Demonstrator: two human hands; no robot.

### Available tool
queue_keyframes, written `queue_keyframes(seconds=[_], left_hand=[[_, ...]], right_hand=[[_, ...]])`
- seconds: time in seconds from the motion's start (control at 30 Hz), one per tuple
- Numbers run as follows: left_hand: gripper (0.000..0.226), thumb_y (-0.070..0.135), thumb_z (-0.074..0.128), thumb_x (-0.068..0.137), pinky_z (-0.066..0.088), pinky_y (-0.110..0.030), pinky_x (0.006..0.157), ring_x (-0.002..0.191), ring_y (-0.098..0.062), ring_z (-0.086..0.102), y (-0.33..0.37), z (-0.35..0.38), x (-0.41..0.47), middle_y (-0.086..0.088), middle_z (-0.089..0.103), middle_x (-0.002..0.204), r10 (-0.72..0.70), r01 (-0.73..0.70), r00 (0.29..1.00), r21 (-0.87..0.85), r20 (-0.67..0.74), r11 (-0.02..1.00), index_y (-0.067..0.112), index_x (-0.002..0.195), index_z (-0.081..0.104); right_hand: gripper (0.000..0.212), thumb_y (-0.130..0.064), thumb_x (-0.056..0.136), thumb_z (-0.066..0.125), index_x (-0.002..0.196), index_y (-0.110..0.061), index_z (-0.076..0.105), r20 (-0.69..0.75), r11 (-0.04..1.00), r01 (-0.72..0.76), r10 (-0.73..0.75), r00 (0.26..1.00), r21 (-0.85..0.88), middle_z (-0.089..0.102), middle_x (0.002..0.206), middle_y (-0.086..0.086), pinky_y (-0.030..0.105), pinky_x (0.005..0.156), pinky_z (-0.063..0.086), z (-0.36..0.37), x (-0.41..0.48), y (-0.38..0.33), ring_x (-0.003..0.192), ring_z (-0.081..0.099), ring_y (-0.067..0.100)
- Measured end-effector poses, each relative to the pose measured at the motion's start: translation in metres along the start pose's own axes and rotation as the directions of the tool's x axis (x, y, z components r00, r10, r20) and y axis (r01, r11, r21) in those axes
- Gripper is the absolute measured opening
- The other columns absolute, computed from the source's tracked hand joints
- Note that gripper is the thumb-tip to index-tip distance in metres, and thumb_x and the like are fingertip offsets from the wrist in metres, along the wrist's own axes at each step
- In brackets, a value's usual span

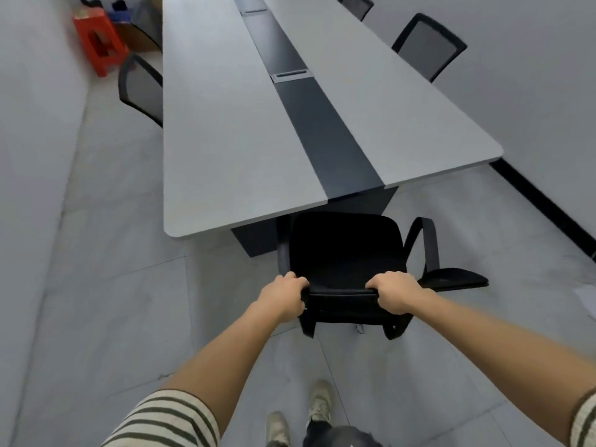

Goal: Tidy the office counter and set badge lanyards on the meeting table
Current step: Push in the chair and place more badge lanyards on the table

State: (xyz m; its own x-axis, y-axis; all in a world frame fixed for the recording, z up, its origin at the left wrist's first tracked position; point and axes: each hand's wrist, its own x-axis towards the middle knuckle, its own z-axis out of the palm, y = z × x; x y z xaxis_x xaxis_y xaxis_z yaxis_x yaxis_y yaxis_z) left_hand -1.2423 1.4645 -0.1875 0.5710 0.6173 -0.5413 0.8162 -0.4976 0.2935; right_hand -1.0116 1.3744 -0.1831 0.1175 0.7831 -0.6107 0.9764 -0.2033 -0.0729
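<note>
A black office chair stands at the near end of the long grey meeting table, its seat partly under the table edge. My left hand grips the left end of the chair's backrest top. My right hand grips the right end of the same backrest. A dark strip with cable hatches runs down the table's middle. No lanyards are in view.
Black mesh chairs stand along the table: one on the left, two on the right. A red plastic stool and a cardboard box sit at the far left. Walls run close on both sides. My shoes show on the grey floor.
</note>
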Motion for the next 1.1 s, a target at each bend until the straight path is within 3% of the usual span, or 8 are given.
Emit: queue_keyframes(seconds=[0.1, 0.27, 0.47, 0.67, 0.9, 1.1], left_hand=[[0.031, 0.014, 0.049, 0.090, 0.053, -0.039, 0.080, 0.098, -0.027, 0.058, 0.003, 0.011, 0.001, -0.006, 0.062, 0.111, 0.024, -0.026, 0.996, 0.019, 0.082, 0.999, 0.021, 0.118, 0.061], [0.025, 0.011, 0.053, 0.087, 0.057, -0.039, 0.078, 0.089, -0.026, 0.064, -0.008, 0.029, -0.019, -0.005, 0.067, 0.099, 0.077, -0.088, 0.982, 0.055, 0.175, 0.995, 0.019, 0.106, 0.068], [0.029, 0.015, 0.068, 0.082, 0.052, -0.032, 0.071, 0.091, -0.026, 0.062, -0.014, 0.053, -0.038, -0.005, 0.065, 0.103, 0.165, -0.189, 0.962, 0.095, 0.217, 0.977, 0.018, 0.110, 0.064], [0.030, 0.011, 0.064, 0.084, 0.056, -0.037, 0.082, 0.094, -0.024, 0.062, 0.003, 0.057, -0.035, -0.001, 0.065, 0.106, 0.231, -0.241, 0.966, 0.083, 0.114, 0.967, 0.021, 0.112, 0.066], [0.027, 0.010, 0.058, 0.089, 0.055, -0.031, 0.081, 0.093, -0.023, 0.063, 0.003, 0.062, -0.023, -0.004, 0.067, 0.106, 0.169, -0.170, 0.983, 0.011, 0.078, 0.985, 0.020, 0.113, 0.067], [0.035, 0.010, 0.051, 0.094, 0.054, -0.037, 0.091, 0.102, -0.023, 0.062, 0.018, 0.051, -0.003, -0.003, 0.066, 0.117, 0.095, -0.094, 0.996, -0.109, 0.002, 0.990, 0.021, 0.126, 0.061]], right_hand=[[0.031, -0.007, 0.086, 0.045, 0.090, -0.037, 0.053, 0.052, 1.000, 0.007, -0.006, 0.999, -0.017, 0.054, 0.080, -0.008, 0.030, 0.068, 0.041, 0.010, -0.018, -0.007, 0.081, 0.053, 0.020], [0.032, -0.006, 0.083, 0.045, 0.087, -0.036, 0.052, 0.110, 1.000, -0.010, 0.013, 0.994, -0.022, 0.058, 0.085, -0.004, 0.032, 0.073, 0.048, 0.038, -0.046, -0.030, 0.080, 0.056, 0.021], [0.028, -0.007, 0.083, 0.045, 0.085, -0.034, 0.053, 0.162, 0.998, -0.052, 0.047, 0.986, 0.029, 0.056, 0.079, -0.006, 0.030, 0.068, 0.046, 0.069, -0.080, -0.041, 0.081, 0.059, 0.021], [0.021, -0.018, 0.084, 0.049, 0.096, -0.034, 0.056, 0.119, 0.984, -0.163, 0.153, 0.981, 0.071, 0.061, 0.086, -0.007, 0.024, 0.057, 0.039, 0.079, -0.105, -0.017, 0.084, 0.062, 0.018], [0.025, -0.016, 0.080, 0.049, 0.090, -0.033, 0.064, 0.012, 0.996, -0.067, 0.066, 0.998, 0.060, 0.063, 0.079, -0.007, 0.027, 0.061, 0.043, 0.075, -0.082, -0.003, 0.074, 0.061, 0.016], [0.020, -0.017, 0.078, 0.050, 0.081, -0.035, 0.059, 0.015, 1.000, -0.017, 0.017, 1.000, -0.004, 0.063, 0.078, -0.006, 0.028, 0.059, 0.041, 0.045, -0.045, 0.040, 0.074, 0.061, 0.018]])
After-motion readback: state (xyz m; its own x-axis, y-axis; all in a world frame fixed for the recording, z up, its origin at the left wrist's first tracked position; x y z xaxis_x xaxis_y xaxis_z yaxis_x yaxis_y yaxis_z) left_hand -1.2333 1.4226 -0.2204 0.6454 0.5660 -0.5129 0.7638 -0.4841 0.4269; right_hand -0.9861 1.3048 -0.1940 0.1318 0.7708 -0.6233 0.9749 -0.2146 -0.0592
